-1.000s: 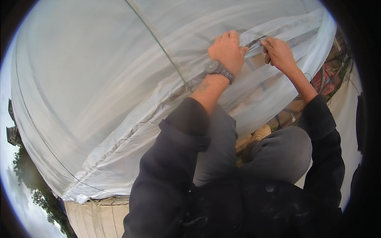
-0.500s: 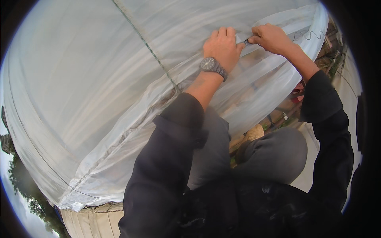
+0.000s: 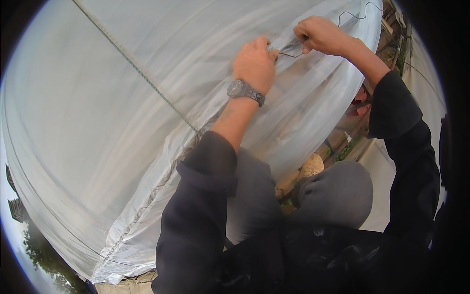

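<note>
A thin zigzag wire (image 3: 291, 55) runs between my hands over a gathered fold of clear plastic film (image 3: 122, 127). My left hand (image 3: 254, 67), with a dark watch (image 3: 245, 91) on its wrist, is closed at the wire's left stretch, thumb and fingertips pressed down on the film there. Up and to the right, my right hand (image 3: 324, 36) grips the same wire in curled fingers. Past this hand the wire's free length sticks out in bends over the film. Below my left hand, a crinkled seam (image 3: 147, 208) slants down to the lower left.
A green rope (image 3: 142, 73) crosses the film down to the seam. My bent knee (image 3: 338, 193) in grey trousers is below. Beyond the film's right edge are wooden pieces (image 3: 389, 36), plants and pale sheeting (image 3: 425, 73). Trees (image 3: 46, 250) show at lower left.
Both hands have shifted left in the view, and the gap between them has widened, baring a bent stretch of wire. The whole scene has also shifted with my head.
</note>
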`<state>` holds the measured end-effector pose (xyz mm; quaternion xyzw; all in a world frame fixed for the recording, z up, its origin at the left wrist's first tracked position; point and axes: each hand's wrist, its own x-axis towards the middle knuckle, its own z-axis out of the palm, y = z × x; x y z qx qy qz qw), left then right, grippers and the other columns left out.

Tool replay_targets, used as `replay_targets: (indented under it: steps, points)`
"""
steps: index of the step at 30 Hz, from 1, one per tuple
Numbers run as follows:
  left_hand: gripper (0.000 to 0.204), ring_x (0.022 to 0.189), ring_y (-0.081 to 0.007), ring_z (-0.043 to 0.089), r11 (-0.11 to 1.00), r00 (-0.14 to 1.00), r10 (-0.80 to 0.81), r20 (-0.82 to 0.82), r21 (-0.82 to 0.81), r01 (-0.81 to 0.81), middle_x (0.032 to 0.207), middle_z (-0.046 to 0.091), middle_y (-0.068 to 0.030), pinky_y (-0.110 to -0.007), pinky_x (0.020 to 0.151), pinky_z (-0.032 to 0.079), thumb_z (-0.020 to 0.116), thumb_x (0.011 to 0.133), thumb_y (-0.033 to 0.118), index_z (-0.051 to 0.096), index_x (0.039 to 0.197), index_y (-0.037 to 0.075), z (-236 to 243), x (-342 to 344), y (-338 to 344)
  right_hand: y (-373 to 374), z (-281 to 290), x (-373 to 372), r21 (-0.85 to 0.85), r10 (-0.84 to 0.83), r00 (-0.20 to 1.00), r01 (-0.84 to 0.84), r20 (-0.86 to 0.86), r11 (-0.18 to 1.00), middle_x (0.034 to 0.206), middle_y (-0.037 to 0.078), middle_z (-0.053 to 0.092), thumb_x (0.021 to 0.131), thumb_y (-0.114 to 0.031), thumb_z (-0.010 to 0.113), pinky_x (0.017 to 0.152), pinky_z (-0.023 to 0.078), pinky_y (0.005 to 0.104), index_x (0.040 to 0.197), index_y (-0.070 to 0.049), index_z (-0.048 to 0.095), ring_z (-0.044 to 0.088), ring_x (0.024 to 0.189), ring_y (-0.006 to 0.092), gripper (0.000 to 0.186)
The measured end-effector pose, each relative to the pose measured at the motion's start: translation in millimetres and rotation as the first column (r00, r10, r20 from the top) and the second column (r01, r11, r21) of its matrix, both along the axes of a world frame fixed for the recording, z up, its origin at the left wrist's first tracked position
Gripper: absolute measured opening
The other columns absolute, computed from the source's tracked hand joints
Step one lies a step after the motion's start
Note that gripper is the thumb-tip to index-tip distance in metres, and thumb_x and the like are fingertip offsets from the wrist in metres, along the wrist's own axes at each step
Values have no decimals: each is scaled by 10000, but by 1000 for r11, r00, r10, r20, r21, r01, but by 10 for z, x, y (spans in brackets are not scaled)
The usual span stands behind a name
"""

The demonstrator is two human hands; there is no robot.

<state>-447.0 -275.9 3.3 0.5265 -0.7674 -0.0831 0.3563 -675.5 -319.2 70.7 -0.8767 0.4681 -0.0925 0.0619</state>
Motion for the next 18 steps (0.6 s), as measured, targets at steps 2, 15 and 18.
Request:
replay_targets:
  steps: [2,15,18]
  points:
    - [159,880,-362,682,998,998,52,28,35,-53,930,726,-117,-499,719,521,695,956,287,665,993,135,1,-22,-11,-26,78,33,-11,7,999,-7,-39,1000,718,147,624,683,-71,799,660,446,463,714,5,540,607,727,383,271]
    - [188,851,-370,683,992,989,102,106,68,-109,911,716,-115,-511,700,516,653,972,262,586,943,89,32,-54,-6,-273,308,179,82,159,982,-151,-105,985,752,129,639,727,-105,795,666,452,467,768,-11,536,616,756,377,278]
    - [185,835,-381,687,992,990,110,94,47,-114,897,728,-117,-518,691,510,661,967,277,599,948,104,28,-64,-9,-316,310,198,118,160,980,-146,-119,982,758,126,642,737,-113,793,667,452,467,778,-13,535,618,761,376,280]
